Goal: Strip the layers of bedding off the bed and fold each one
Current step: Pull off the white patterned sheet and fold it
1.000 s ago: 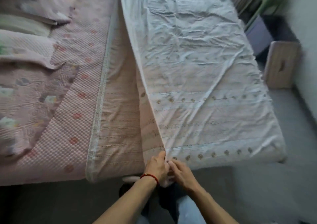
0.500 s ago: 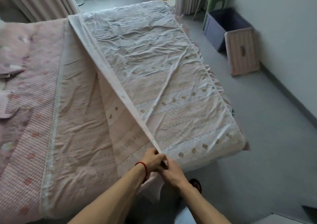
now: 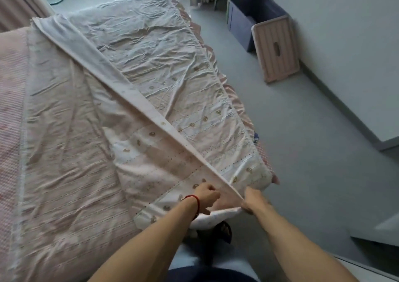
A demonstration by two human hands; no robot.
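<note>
Nearest, two bare forearms are reaching out over the foot of the bed. The left hand (image 3: 206,195), a red cord at its wrist, is curling its fingers into the sheet (image 3: 155,70) near the corner. The right hand (image 3: 253,198) is pinching the sheet's folded edge just beside it. The sheet is lying folded back on itself across the bed's right half, its fold running diagonally away. Left of it a pink quilt (image 3: 64,152) is showing. Farther right, a pink crate (image 3: 275,48) is leaning against a blue bin (image 3: 248,11) on the floor.
</note>
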